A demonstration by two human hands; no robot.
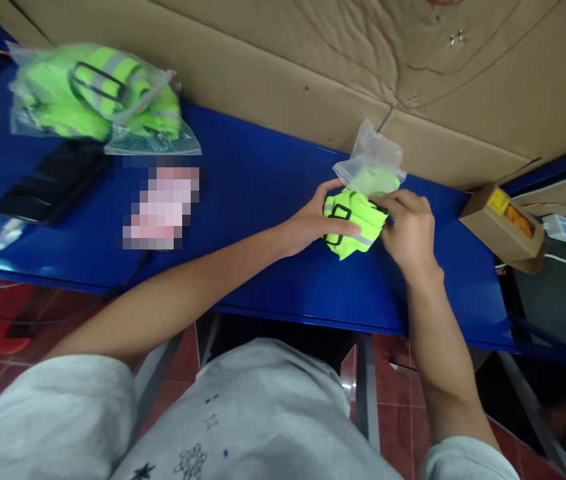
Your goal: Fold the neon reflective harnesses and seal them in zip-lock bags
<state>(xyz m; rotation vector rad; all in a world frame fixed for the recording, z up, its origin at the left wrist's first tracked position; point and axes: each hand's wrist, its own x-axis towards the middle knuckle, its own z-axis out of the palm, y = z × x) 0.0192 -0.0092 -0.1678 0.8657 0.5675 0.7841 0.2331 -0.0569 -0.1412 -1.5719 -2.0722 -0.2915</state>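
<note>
No text, brand, number or sign can be read in this view. The small brown cardboard box [501, 225] at the right end of the blue table [263, 187] has a yellow label on its top, but the print on it is too small and blurred to read. The pink and white flat object [163, 208] on the table is pixelated, so nothing on it is legible.

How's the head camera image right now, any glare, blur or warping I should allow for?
Head view: wide-angle bend curves the glossy blue table, with pale glare at its left end; a pixelated pink patch masks something; the folded neon-yellow strap bundle between left hand and right hand is sharp; the clear plastic bag looks hazy.
</note>
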